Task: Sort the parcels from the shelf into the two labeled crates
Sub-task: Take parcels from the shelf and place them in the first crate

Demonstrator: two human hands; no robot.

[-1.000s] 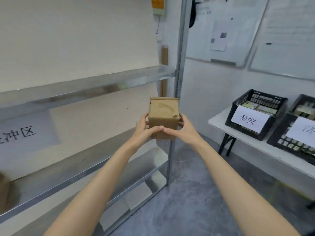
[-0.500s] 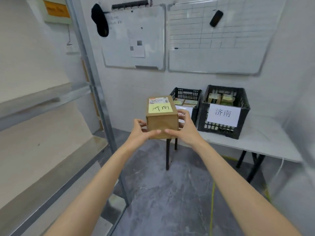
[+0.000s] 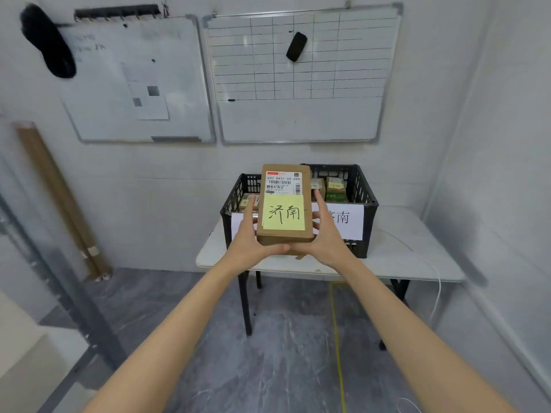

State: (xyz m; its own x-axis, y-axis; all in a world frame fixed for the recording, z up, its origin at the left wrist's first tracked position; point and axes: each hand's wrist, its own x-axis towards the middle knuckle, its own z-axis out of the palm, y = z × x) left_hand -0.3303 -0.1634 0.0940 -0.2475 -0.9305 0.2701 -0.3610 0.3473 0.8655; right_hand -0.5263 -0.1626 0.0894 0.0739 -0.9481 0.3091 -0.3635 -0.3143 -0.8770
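Note:
A brown cardboard parcel point(image 3: 284, 186) with a shipping label and a yellow note reading 济南 is held up in front of me. My left hand point(image 3: 249, 238) grips its left side and my right hand point(image 3: 326, 236) grips its right side, thumbs meeting under its near edge. Behind it on a white table point(image 3: 396, 257) stand two black crates. The right crate point(image 3: 365, 204) carries a white label ending in 南 and holds several parcels. The left crate point(image 3: 238, 192) is mostly hidden by the parcel and my left hand.
Two whiteboards point(image 3: 298, 76) hang on the wall above the table. A metal shelf post point(image 3: 68, 281) and a cardboard tube point(image 3: 62, 201) stand at the left. A white cable point(image 3: 429, 269) trails off the table's right end. Grey floor point(image 3: 283, 353) lies between me and the table.
My view has swung right from the shelf to face the crates. The parcel has tipped so its labeled top faces me, and the table is nearer.

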